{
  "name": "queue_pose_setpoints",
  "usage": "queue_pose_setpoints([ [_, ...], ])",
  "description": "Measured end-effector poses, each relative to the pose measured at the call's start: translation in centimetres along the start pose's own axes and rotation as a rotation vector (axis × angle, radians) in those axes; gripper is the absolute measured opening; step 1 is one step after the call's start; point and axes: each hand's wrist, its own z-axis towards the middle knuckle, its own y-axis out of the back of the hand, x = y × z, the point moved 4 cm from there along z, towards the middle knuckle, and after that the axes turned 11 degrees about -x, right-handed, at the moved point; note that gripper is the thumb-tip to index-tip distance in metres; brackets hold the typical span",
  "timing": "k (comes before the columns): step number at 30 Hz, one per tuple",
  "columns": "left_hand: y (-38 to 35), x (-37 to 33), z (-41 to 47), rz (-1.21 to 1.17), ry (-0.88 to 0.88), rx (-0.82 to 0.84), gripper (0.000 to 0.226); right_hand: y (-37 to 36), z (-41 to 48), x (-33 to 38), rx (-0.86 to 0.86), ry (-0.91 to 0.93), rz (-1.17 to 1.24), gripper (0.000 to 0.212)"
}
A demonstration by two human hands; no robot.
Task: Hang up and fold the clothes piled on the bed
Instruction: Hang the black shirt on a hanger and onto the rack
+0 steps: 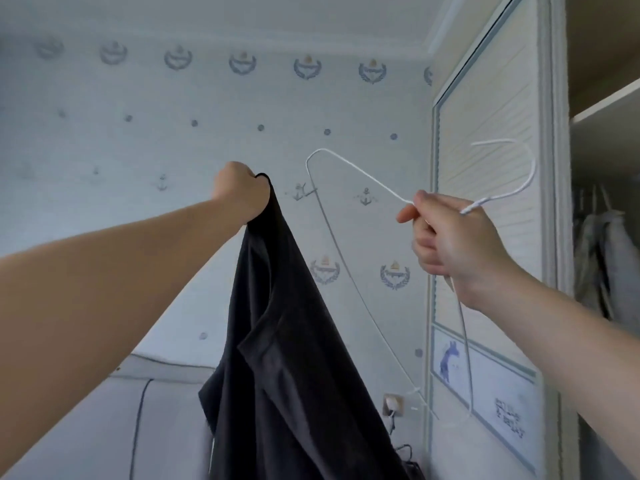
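My left hand [242, 195] is raised at centre-left, gripping the top of a black fabric garment [277, 341] that hangs below it. To its right, apart from the garment, my right hand [450, 244] holds a thin white wire hanger [472, 207]. The hanger's hook points toward the louvred wardrobe door [491, 116] on the right. The patterned papered wall [138, 150] lies behind both hands.

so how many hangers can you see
1: a white wire hanger in the right hand, beside the black garment the left hand holds up. Others may be hidden in the wardrobe, far right.
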Motion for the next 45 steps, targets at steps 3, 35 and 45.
queue_pose_setpoints([
  [3, 7.0, 1.8, 1.3, 0.086, 0.015, -0.085, 0.028, -4.3, -2.4, 1.6, 0.117, -0.011, 0.089, 0.035],
  [35, 71.7, 36.0, -6.6, 0.713, 0.573, -0.14, 0.017, -55.6, -48.5, 3.6, 0.878, -0.54, 0.649, 0.036],
  [45, 76.2, 47.9, -23.5, 0.702, 0.86, -0.203, 0.024, -55.1, -63.4, -2.6, 1.09, -0.758, 0.481, 0.032],
])
